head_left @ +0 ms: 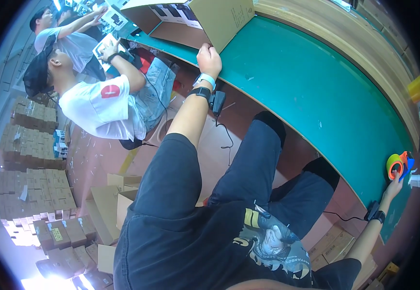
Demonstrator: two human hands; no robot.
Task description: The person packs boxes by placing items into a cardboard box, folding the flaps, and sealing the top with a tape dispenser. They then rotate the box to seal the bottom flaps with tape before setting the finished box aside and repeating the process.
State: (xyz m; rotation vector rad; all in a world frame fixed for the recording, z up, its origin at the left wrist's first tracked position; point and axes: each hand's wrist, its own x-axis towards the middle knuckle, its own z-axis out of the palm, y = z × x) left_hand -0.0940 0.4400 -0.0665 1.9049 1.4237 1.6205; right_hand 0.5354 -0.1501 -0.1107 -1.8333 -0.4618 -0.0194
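My left hand is closed on the lower edge of an open cardboard box at the top of the view. Inside that box, several white packages with dark pictures stand in a row. Far to the right, my right hand has its fingers around a tape dispenser, orange and blue with a yellow-green and orange roll. The dispenser is at the right end of the green tabletop. The undersides of my fingers are hidden on both hands.
Dark devices with cables hang at both wrists. On the left, a seated person in a white shirt holds a white package, with others beyond. Stacked cartons line the left side, and open cartons stand behind my left arm. A ledge borders the table's far side.
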